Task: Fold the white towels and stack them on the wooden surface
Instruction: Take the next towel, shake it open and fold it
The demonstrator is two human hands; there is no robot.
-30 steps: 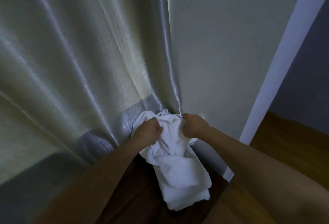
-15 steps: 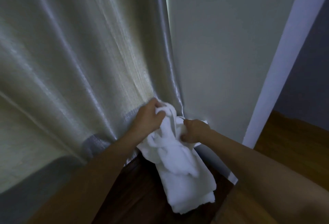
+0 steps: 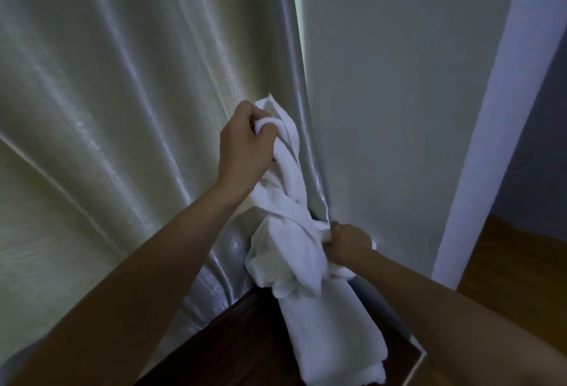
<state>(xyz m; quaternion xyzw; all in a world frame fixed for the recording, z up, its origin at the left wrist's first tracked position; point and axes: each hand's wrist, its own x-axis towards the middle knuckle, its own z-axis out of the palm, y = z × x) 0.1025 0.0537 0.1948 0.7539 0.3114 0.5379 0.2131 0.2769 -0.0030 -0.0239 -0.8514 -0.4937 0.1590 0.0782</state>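
A crumpled white towel [image 3: 285, 210] hangs between my hands above the dark wooden surface [image 3: 239, 345]. My left hand [image 3: 245, 143] grips its upper end, raised in front of the curtain. Lower and to the right, my right hand [image 3: 346, 243] grips another bunched part of it near the wall. Under them, white towels [image 3: 331, 336] lie folded in a stack on the wooden surface, at its right side.
A pale shiny curtain [image 3: 122, 109] fills the left and reaches down behind the wooden surface. A grey wall [image 3: 399, 94] and a white door frame [image 3: 491, 140] stand to the right. Lighter wooden floor [image 3: 515, 262] shows at the far right.
My left hand has risen up and away from the stack, pulling the towel's end upward and stretching it out. My right hand keeps its hold low near the wall.
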